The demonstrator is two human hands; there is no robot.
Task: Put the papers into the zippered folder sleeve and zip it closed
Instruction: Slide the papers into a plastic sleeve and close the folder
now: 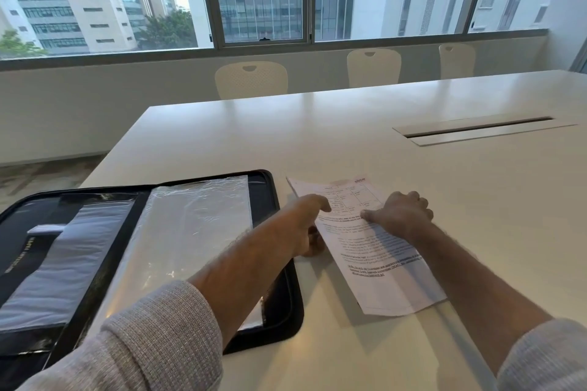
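Papers (374,251) angled, long axis near-right to far-left; left fingers (313,240) apparently pinching edge, right fingers (370,216) flat.

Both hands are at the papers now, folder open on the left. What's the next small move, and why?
Probably lift the papers off the table: they lie flat outside the open folder, left hand at their near edge, right hand pressing on top.

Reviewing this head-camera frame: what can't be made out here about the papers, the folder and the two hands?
- Papers: body text blurred; sheet count unclear, edges stacked.
- Left hand: fingertips curl at the papers' left edge; grip cannot be confirmed.
- Right hand: palm lies on the papers, underside hidden.
- Folder: left part cut off by the frame edge; the left forearm crosses its right side; zipper too small to see.
- Clear sleeve: glare hides any contents.
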